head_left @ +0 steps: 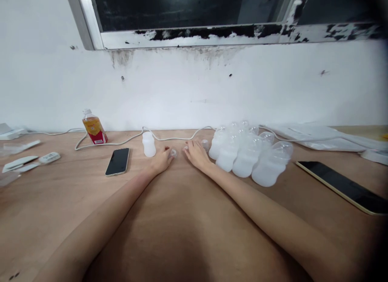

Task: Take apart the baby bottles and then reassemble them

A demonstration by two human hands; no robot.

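My left hand rests on the wooden table with its fingers closed on a small clear cap. Just behind it stands a single frosted white bottle with no cap. My right hand lies on the table with its fingers spread, and another small clear piece sits beside it, partly hidden by the hand. To the right of that hand, several frosted bottles with clear domed tops stand in a close group.
A phone and a drink bottle are at left, near a white cable. A larger dark-screened device lies at right, below plastic bags. White items lie far left.
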